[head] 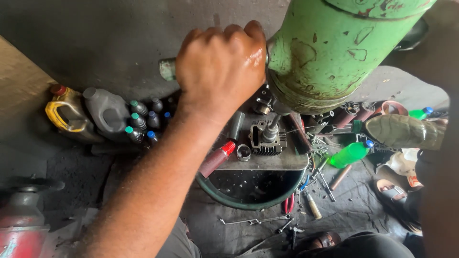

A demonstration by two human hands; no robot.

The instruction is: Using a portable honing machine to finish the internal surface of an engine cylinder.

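Observation:
My left hand is closed around a green lever handle that sticks out from the side of a big green machine column. Below the column, a spindle goes down into a finned metal engine cylinder. The cylinder rests on a grey metal plate. On the same plate, under my forearm, lie a small metal ring and a dark bottle with a red cap. My right hand is out of view; only a dark blurred shape fills the right edge.
A green basin sits under the plate. Oil jugs and small bottles stand at the left wall. A green bottle, wrenches, screwdrivers and red-handled pliers lie on the dark floor. A sandalled foot is at right.

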